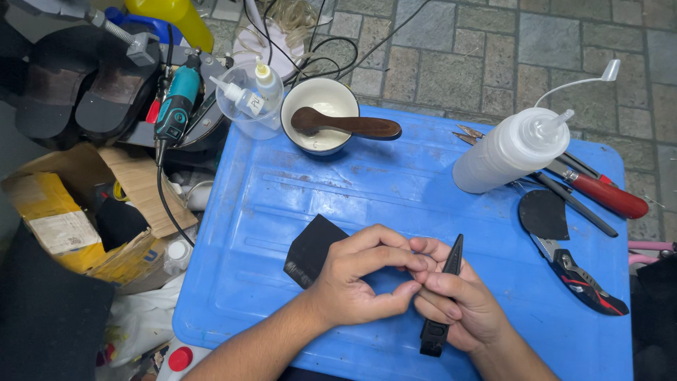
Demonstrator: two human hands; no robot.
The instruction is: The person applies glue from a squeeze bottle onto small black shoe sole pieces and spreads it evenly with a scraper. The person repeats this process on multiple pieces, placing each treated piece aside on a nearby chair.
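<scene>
At the bottom centre of the frame, two bare hands meet over a blue plastic surface (282,212). The right hand (462,307) has its grip closed around a slim black knife (443,296), handle low, blade pointing up toward the middle of the frame. The left hand (363,282) is curled, its fingertips pinched together against the right hand's fingers near the blade; whether it holds anything small there cannot be told. Just left of the left hand lies a flat black sheet piece (310,250), partly tucked under the wrist. It looks uncut at its visible edges, so the cutting work seems to be at an early stage.

At right, near the hands, lie a black utility knife with red marks (582,279) and a dark rounded cut-out piece (544,214). Above them, red-handled pliers (599,190) sit beside a white squeeze bottle (511,149) lying tilted, its nozzle cap off on a strap.

At upper centre, a white bowl (321,116) holds a brown wooden spoon (345,125). Left of it, a clear tub (248,99) holds two small white dropper bottles with small labels. A teal rotary tool (176,102) lies beside it.

At far left, an open cardboard box (134,183) holds a yellow carton with a pale label (49,215). A yellow bottle (173,17) stands at the top edge, near dark shoe soles (84,81). Grey paving stones (493,56) fill the upper right.
</scene>
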